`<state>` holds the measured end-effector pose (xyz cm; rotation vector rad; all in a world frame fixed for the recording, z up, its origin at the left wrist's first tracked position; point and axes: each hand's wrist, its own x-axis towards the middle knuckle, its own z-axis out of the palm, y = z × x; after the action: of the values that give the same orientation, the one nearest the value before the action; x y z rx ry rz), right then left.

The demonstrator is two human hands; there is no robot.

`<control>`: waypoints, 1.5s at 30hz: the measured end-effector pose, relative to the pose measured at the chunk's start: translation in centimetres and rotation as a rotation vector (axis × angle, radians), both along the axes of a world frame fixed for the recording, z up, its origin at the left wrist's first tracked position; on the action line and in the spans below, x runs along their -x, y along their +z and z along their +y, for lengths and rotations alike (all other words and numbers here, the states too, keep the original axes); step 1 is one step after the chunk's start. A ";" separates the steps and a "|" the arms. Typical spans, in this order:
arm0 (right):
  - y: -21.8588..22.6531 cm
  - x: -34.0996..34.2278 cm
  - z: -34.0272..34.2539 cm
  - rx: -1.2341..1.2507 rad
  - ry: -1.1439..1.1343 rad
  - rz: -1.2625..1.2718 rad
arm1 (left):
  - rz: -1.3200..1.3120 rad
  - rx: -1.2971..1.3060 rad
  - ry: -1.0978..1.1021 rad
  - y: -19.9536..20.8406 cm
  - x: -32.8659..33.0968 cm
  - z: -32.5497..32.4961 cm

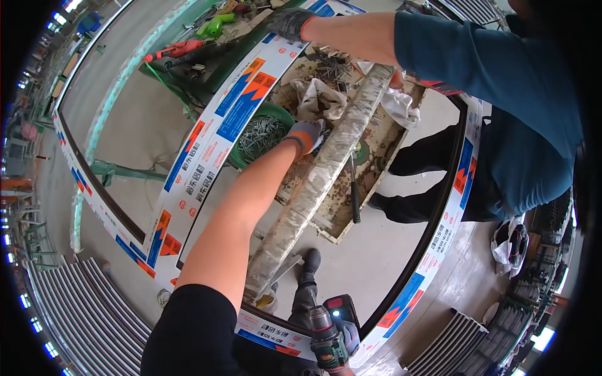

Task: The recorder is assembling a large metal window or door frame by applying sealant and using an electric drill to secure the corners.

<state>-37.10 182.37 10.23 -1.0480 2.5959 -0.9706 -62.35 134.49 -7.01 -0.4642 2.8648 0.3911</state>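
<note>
The right grip (351, 343) is closed around a green-bodied drill (327, 344), held at the near edge of the frame, its chuck toward the far side and a small light glowing beside it. The left grip (305, 136), in a grey-and-orange glove, reaches to the right rim of a green basin (274, 109) heaped with metal fasteners (260, 135); its fingertips are partly hidden, so I cannot tell whether they pinch anything.

Just right of that glove, a long, film-wrapped beam (326, 169) slants across the opening. Beneath it, a stained surface (337, 210) with raised edges bears the basin, a crumpled rag (320, 100) and a black-handled tool (355, 199).

Around these runs a large frame (453, 207) covered in printed white, blue and orange film. On the right stands a co-worker in a dark teal top (476, 69), one gloved hand (290, 24) on the frame's far part. Beyond, at upper left, lies a red tool (179, 51); metal profiles (88, 307) lie on the floor at lower left.
</note>
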 end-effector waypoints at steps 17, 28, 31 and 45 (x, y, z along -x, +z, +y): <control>4.4 1.2 -0.9 -0.091 0.078 0.083 | 0.719 -1.700 0.702 13.0 -9.9 2.7; 3.3 1.1 -0.9 -0.076 0.049 0.023 | 0.204 0.031 0.833 1.6 -12.0 -1.5; 2.3 0.3 -0.3 -0.062 -0.055 -0.013 | 0.252 0.235 0.567 3.1 -10.4 0.1; -2.7 0.0 7.4 -0.108 0.130 -0.011 | -0.136 0.281 -0.270 1.5 2.6 3.9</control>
<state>-37.07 189.80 7.53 -1.1625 2.5046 -0.7954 -64.99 138.41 -5.53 -0.1352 2.8037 -0.0871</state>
